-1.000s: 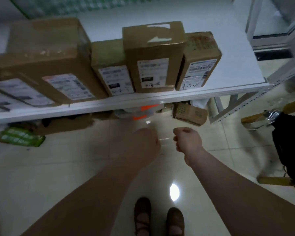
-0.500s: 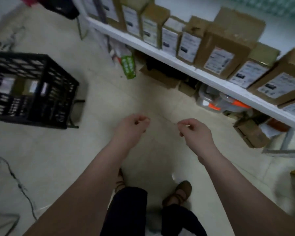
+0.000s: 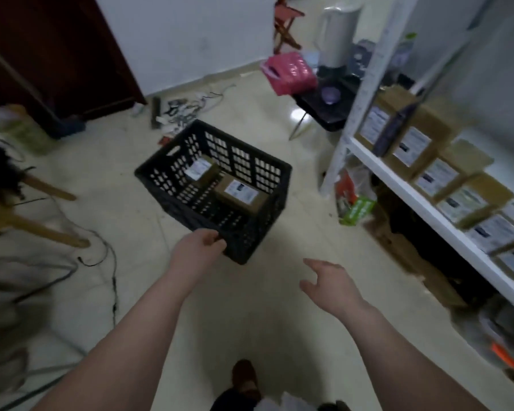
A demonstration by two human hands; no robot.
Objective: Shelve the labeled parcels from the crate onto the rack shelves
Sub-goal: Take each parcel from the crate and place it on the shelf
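The crate (image 3: 163, 176) sits on the floor left of the rack (image 3: 365, 93), apart from it. Two parcels lie inside it, side by side (the left parcel (image 3: 201, 170) farther back, the right parcel (image 3: 240, 192) nearer). A row of parcels (image 3: 436, 176) stands on the rack's shelf (image 3: 422, 207), and a carton (image 3: 358, 210) lies on the floor below the shelf's far end. Loose cables (image 3: 184, 106) lie behind the crate. The left hand (image 3: 196, 253) is before the crate's near corner. The right hand (image 3: 330, 281) is to the right of it.

white labels on parcels (image 3: 240, 193), blurred, no text legible
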